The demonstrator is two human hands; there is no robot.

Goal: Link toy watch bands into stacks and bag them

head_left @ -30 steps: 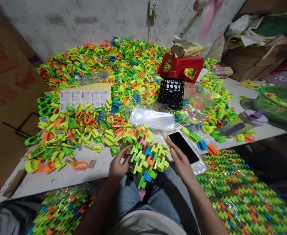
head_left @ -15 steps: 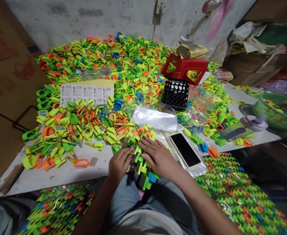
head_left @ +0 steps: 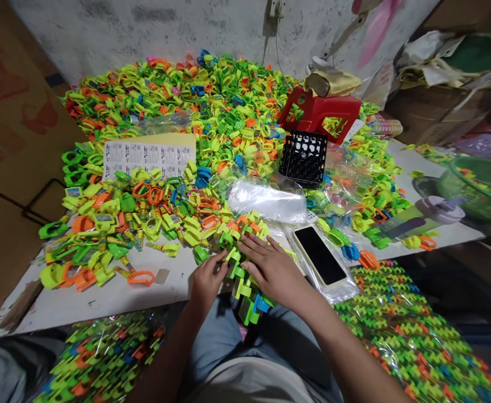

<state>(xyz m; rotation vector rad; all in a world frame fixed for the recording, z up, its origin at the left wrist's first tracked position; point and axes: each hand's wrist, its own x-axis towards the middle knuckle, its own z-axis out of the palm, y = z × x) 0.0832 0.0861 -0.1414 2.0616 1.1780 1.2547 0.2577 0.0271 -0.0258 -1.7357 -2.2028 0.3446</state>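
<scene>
A stack of toy watches point(head_left: 242, 285), in yellow, green, orange and blue plastic, lies in rows at the table's front edge and juts out over my lap. My right hand point(head_left: 273, 266) rests on top of it, fingers stretched out and lying across the rows. At the stack's left side, my left hand point(head_left: 207, 277) has its fingers and thumb bent against the watches, closed on the edge. Part of the stack is hidden beneath my right palm. Just right of my right hand, a phone point(head_left: 320, 254) lies on clear plastic bags point(head_left: 344, 290).
Loose toy watches point(head_left: 212, 117) are heaped toward the wall. A label sheet point(head_left: 145, 157), clear bags point(head_left: 266, 201), a black basket point(head_left: 303, 159) and a red stool point(head_left: 340, 112) lie among them. At right are a bottle point(head_left: 421, 218) and a green basket point(head_left: 480, 190). Bagged watches point(head_left: 421, 336) sit below the table.
The view has shifted slightly, so the table's contents appear a little farther right. Both hands stay at the stack, with only a slight shift of the left fingers.
</scene>
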